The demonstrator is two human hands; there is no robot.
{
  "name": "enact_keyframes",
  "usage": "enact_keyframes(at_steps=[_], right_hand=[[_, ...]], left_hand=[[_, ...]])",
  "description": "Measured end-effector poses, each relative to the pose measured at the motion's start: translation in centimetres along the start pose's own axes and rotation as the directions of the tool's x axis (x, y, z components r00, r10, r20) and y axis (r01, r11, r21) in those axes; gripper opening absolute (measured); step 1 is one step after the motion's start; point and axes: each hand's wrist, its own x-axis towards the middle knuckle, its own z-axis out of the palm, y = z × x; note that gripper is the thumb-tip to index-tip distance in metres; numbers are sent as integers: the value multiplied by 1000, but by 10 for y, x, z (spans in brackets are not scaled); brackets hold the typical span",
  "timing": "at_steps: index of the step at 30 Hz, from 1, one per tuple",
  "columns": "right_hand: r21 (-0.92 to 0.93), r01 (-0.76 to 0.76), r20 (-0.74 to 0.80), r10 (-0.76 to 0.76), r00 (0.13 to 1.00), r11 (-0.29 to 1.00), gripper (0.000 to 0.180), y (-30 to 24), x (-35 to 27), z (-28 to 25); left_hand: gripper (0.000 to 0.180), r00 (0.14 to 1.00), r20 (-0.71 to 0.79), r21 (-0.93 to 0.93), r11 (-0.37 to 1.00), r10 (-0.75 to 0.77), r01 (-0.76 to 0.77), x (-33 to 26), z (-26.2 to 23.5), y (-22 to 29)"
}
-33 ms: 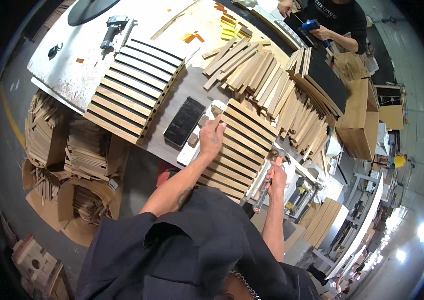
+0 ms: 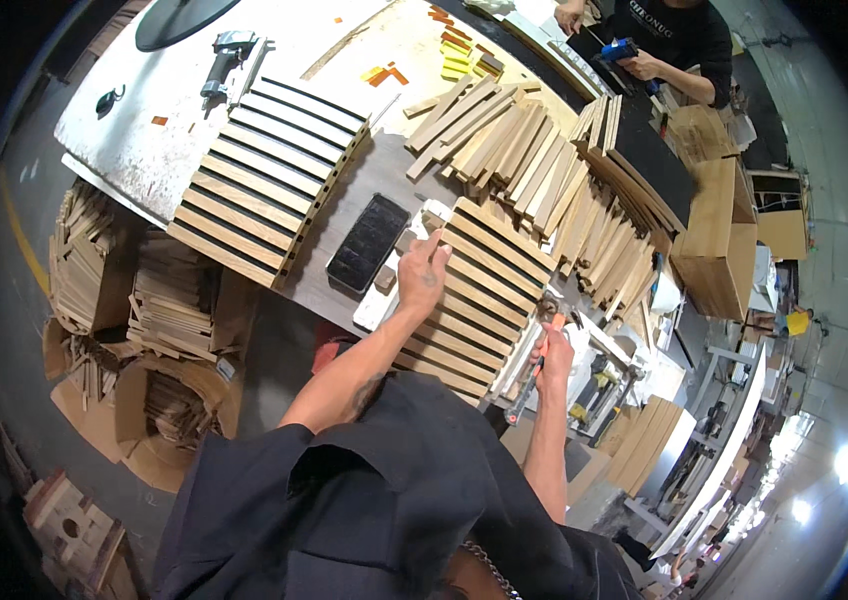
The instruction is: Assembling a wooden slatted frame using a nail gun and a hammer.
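While at slat pnl, L hand

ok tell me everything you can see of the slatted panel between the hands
The panel looks like pale, grained wood: parallel slats with black strips between. It lies slats up in front of the person, its far end toward a pile of loose slats. The left hand is at its left edge, fingertips seemingly touching it; the right hand is just off its right edge. Dark clothing hides part of its near end.

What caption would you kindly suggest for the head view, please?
Left hand at a slatted wooden panel, right hand gripping a hand tool, loose strips beyond.
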Motion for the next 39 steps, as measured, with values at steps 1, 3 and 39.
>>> enact_keyframes(at_steps=[1,3,39], right_hand=[[39,2,-58,0,998,999,34,2,-1,0],[73,-1,-97,8,995,997,34,3,2,0],[82,7,-102,2,995,997,30,23,-32,-1]], left_hand=[[33,1000,21,-16,1000,-16,16,-1,0,1],[36,996,59,-23,998,-62,63,-1,0,4],[45,985,169,-128,992,33,-11,-27,-19,-40]])
